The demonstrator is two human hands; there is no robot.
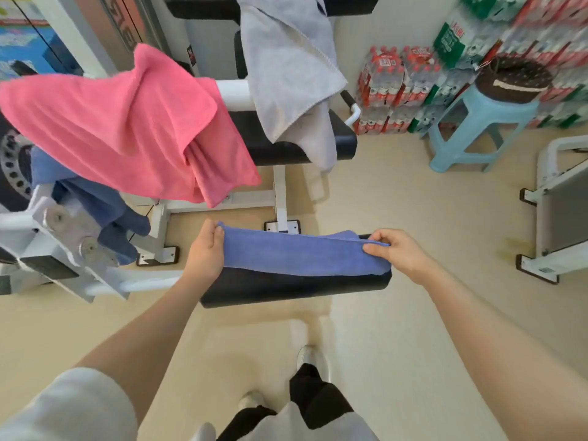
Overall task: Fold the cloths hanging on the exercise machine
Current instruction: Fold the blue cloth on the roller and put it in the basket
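A blue cloth (pixel 299 254), folded into a long strip, lies across a black padded roller (pixel 292 289) of the exercise machine. My left hand (pixel 205 253) holds its left end, thumb on top. My right hand (pixel 399 251) pinches its right end between thumb and fingers. A pink cloth (pixel 127 128) hangs over a white bar (pixel 234 93) at upper left. A grey cloth (pixel 288 71) drapes over the machine's upper pad and the black seat (pixel 280 141). A darker blue cloth (pixel 105 211) hangs low on the left frame.
The white machine frame (pixel 57 224) with bolts crowds the left. A light blue plastic stool (pixel 477 128) with a round brown cushion stands at right, beside stacked packs of bottled water (pixel 394 87). Another white frame (pixel 553 211) sits at far right. My feet are on beige floor below.
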